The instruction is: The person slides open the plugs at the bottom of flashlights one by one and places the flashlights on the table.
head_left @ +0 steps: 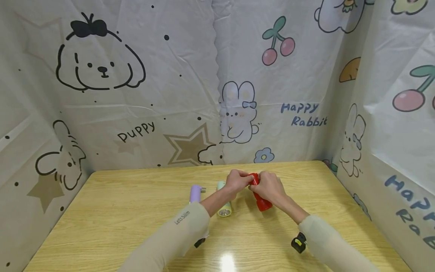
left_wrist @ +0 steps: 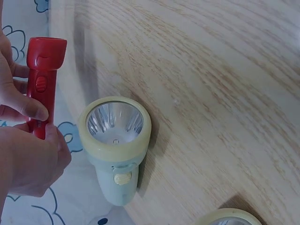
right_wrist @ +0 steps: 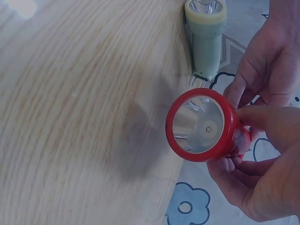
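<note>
A red flashlight (head_left: 264, 204) is held up by both hands, its wide lens end tilted down toward the person. My right hand (head_left: 270, 186) grips the body, thumb on one side and fingers on the other, as the right wrist view shows. At the tail end, my left hand (head_left: 237, 180) pinches the flashlight, with its fingers curled close to the right hand's. The left wrist view shows a slide switch (left_wrist: 41, 84) on the red body. Part of the tail is hidden behind the fingers.
A pale green flashlight (head_left: 224, 209) with a yellow lens rim lies just left of the hands; metal prongs (right_wrist: 199, 80) stick out at its tail. Further left lies a purple flashlight (head_left: 195, 193), partly behind the left forearm. Printed cloth (head_left: 183, 94) walls off the wooden table (head_left: 136, 211).
</note>
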Demonstrator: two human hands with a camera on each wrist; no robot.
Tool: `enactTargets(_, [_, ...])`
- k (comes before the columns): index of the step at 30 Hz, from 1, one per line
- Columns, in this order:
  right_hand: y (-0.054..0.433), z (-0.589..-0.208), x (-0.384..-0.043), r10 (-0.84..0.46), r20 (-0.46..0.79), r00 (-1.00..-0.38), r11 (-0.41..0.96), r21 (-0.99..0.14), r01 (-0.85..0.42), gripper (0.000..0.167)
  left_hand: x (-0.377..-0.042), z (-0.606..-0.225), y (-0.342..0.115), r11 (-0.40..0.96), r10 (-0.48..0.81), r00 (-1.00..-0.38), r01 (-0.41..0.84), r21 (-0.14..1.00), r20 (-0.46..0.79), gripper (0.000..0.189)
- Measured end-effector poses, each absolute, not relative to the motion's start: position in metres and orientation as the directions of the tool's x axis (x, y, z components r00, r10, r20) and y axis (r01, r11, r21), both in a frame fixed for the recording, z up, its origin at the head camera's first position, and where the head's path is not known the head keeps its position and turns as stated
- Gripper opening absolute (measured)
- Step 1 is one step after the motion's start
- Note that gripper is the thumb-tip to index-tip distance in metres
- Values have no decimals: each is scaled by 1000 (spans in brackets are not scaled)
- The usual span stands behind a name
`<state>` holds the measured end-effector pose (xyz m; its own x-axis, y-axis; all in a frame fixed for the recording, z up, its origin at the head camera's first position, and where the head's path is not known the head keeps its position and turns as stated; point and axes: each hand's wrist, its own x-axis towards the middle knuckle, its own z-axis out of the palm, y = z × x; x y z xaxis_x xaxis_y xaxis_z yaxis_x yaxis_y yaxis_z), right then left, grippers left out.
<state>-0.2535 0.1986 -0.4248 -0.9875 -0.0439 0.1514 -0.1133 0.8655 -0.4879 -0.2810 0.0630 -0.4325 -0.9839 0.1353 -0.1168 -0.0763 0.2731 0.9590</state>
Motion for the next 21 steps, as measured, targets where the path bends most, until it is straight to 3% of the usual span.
enactTargets(21, [200,-432,-257,-28,138,-990,860,-502,-94,31,-280,-436,72,354,76,-988,-101,930,-136,24])
